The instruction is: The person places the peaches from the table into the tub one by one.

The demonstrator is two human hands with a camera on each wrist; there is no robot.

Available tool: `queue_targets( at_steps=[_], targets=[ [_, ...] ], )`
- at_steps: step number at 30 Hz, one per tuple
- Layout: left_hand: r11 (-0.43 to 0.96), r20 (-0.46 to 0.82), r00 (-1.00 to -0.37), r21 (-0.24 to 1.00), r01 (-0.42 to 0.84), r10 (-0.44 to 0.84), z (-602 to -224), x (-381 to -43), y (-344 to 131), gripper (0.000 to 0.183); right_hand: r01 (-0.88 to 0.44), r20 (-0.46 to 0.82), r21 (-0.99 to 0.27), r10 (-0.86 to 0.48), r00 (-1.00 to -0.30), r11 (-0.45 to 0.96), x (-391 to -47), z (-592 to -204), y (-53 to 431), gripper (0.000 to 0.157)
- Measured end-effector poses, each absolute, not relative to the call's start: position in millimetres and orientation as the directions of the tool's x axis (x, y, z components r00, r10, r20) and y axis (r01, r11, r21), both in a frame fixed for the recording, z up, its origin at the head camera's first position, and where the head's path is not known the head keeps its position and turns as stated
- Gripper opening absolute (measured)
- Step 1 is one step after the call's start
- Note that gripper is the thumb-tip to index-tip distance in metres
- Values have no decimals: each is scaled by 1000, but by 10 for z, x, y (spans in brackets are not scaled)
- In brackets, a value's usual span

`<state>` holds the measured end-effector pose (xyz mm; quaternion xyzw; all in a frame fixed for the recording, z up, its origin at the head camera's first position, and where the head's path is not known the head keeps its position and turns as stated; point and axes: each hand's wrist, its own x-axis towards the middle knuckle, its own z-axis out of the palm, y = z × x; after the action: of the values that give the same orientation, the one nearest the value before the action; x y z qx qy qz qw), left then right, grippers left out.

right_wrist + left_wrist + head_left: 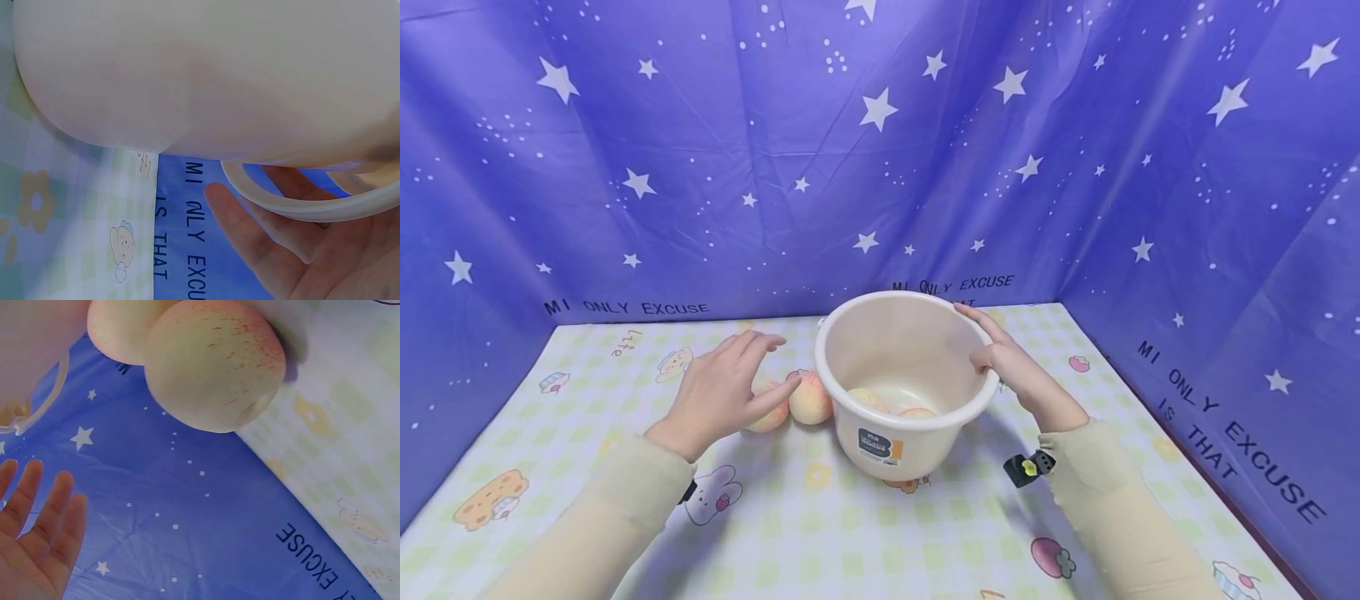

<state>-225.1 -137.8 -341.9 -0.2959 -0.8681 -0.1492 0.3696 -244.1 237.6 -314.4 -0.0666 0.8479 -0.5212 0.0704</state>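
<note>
A cream plastic bucket stands upright on the table, tipped slightly in the head view, with a printed label on its front. My right hand grips its right rim, thumb inside and fingers outside; the right wrist view shows those fingers by the white handle. Inside lie two peaches, one at the left and one at the front, partly hidden by the rim. Two more peaches, the nearer to the bucket and its neighbour, sit left of it. Over them hovers my left hand, fingers loosely spread, holding nothing.
The table carries a green-and-white checked cloth printed with cartoon figures. A blue curtain with white stars encloses the back and both sides. Each sleeve ends at a wrist, and a black wrist camera hangs by the right one.
</note>
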Motion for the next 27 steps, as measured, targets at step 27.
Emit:
queue_targets(
  at_steps=[27],
  targets=[
    [869, 510, -793, 162, 468, 333, -3615, -2238, -1583, 61, -42, -45, -894, -183, -982, 446, -2441, -3153, 2377, 100]
  ],
)
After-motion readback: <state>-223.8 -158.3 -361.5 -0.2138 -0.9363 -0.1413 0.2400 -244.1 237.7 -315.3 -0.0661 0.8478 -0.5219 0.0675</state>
